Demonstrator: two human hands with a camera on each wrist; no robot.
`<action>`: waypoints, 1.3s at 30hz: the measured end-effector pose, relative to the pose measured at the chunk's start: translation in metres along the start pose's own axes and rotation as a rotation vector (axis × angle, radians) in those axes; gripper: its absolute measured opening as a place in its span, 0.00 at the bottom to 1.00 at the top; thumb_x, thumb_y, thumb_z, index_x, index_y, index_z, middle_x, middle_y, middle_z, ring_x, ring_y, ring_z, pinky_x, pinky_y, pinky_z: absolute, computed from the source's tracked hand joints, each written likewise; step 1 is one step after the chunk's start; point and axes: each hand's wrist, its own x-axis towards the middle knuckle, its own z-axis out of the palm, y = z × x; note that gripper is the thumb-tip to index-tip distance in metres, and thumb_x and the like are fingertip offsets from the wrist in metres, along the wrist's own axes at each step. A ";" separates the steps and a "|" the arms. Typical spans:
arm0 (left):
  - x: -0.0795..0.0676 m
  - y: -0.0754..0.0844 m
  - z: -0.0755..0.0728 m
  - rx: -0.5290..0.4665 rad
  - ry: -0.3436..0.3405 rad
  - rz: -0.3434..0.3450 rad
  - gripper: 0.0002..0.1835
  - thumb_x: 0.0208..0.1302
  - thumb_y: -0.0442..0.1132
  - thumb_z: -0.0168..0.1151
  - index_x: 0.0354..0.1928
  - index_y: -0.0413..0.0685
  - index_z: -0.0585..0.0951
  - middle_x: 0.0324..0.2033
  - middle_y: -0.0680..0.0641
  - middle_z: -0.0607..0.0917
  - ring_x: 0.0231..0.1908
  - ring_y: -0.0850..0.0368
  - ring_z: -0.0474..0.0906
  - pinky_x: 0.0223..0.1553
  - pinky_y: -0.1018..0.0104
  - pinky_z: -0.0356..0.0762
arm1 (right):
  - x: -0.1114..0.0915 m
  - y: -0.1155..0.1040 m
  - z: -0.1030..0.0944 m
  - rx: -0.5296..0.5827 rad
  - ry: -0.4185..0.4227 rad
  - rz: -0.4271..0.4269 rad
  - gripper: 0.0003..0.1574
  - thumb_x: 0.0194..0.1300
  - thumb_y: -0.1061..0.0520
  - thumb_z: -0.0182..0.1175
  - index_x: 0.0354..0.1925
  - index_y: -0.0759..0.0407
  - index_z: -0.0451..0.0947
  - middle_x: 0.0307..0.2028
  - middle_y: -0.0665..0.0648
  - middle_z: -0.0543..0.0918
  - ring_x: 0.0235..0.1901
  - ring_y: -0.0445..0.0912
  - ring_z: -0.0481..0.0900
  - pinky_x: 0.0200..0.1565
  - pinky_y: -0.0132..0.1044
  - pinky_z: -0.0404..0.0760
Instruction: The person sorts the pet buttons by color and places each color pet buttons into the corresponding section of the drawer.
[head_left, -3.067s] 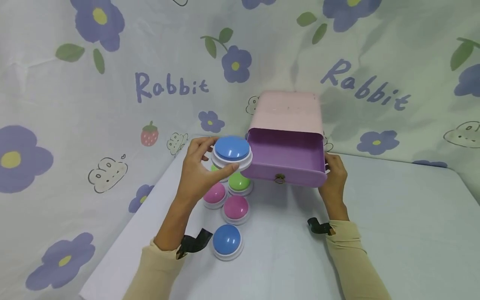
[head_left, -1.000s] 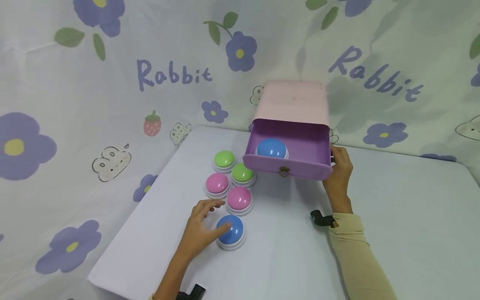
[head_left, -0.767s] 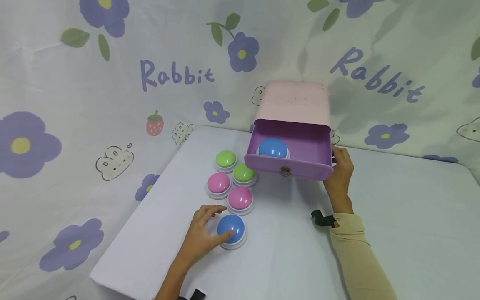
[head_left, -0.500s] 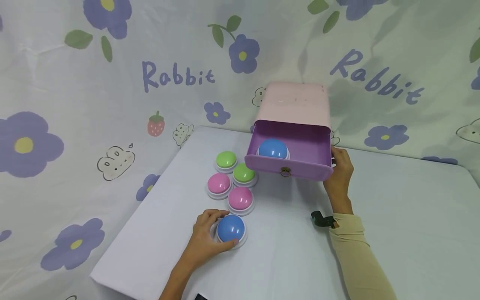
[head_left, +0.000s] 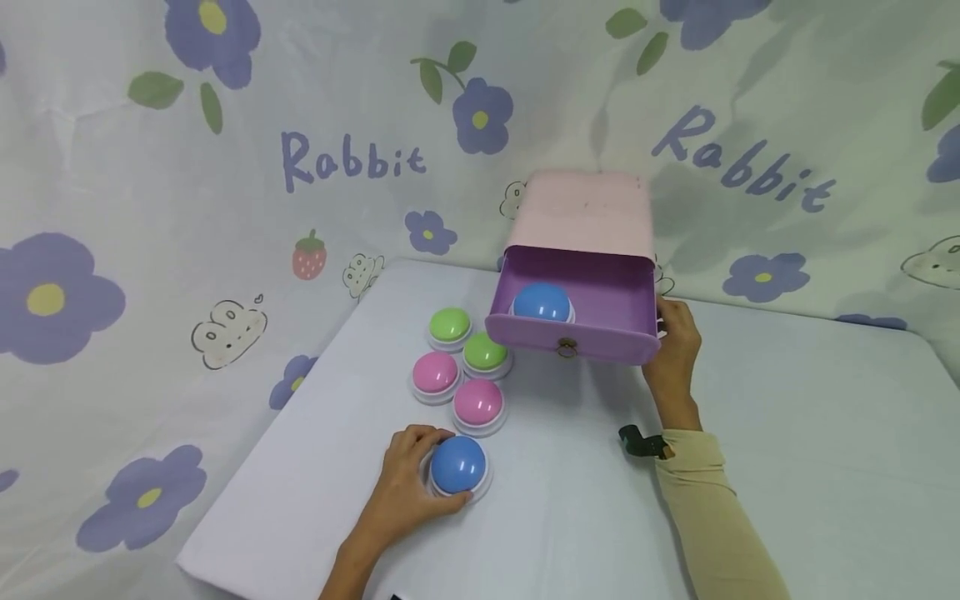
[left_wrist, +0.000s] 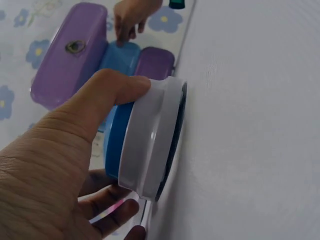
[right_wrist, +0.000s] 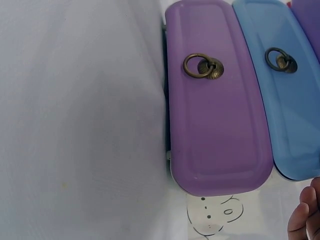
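Note:
My left hand [head_left: 408, 490] grips a blue push button [head_left: 458, 464] with a round white base, at the front of the table. In the left wrist view the thumb presses the side of its white base [left_wrist: 145, 145], and the fingers curl round the far side. My right hand [head_left: 677, 346] rests at the right side of a small pink cabinet [head_left: 587, 215], fingertips partly hidden behind it. The cabinet's top purple drawer [head_left: 607, 341] is pulled out, and a second blue push button [head_left: 542, 301] sits inside at its left.
Two pink push buttons [head_left: 478, 402] and two green ones [head_left: 449, 324] stand in a cluster left of the cabinet. Below the top drawer are a blue drawer [right_wrist: 287, 110] and another purple one [right_wrist: 215, 125]. A flower-printed cloth hangs behind the white table [head_left: 570, 500].
Three seconds ago my left hand held a blue push button beside the drawer; that button is now in it. My left hand came down and closed round the front blue button. The right hand stayed.

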 end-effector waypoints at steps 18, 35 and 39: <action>0.023 0.024 -0.031 -0.046 0.013 0.007 0.41 0.38 0.56 0.83 0.59 0.60 0.79 0.53 0.57 0.73 0.57 0.56 0.64 0.51 0.43 0.74 | -0.003 0.002 -0.002 -0.018 -0.035 0.019 0.19 0.63 0.74 0.62 0.53 0.73 0.79 0.41 0.68 0.78 0.37 0.55 0.78 0.41 0.20 0.71; 0.073 0.071 -0.072 -0.117 0.012 0.065 0.40 0.44 0.48 0.82 0.62 0.55 0.77 0.56 0.51 0.72 0.60 0.50 0.65 0.51 0.41 0.78 | -0.001 0.003 -0.002 -0.002 -0.030 0.000 0.21 0.61 0.75 0.63 0.54 0.73 0.79 0.41 0.68 0.78 0.36 0.54 0.78 0.39 0.23 0.72; 0.082 0.083 -0.076 -0.141 0.017 0.091 0.39 0.44 0.47 0.82 0.62 0.54 0.76 0.57 0.50 0.72 0.61 0.49 0.65 0.51 0.41 0.78 | -0.001 0.004 -0.002 0.001 -0.028 -0.001 0.22 0.60 0.76 0.63 0.54 0.73 0.79 0.41 0.67 0.78 0.37 0.54 0.78 0.39 0.22 0.71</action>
